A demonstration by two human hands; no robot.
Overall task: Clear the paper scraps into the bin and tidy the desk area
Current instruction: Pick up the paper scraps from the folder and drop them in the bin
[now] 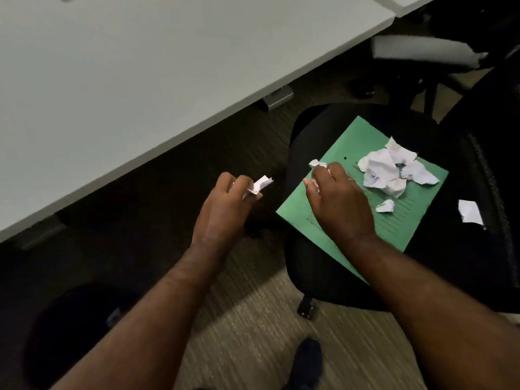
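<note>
A green folder (413, 218) lies on the seat of a black office chair (318, 266). On the folder rests a heap of crumpled white paper scraps (385, 170), with a small scrap (386, 206) just below it. Another white scrap (469, 211) lies on the chair seat to the right of the folder. My right hand (340, 198) hovers over the folder's left part, closed on a crumpled paper scrap (317, 164). My left hand (225, 204) is left of the chair above the dark floor, pinching a folded white paper scrap (262, 184).
A white desk top (140, 80) fills the upper left, its edge running diagonally. A second chair with a grey armrest (422, 52) stands at the upper right. A dark round shape (73, 333), perhaps a bin, sits at the lower left. Carpet (253, 319) lies below; a shoe (306, 361) shows.
</note>
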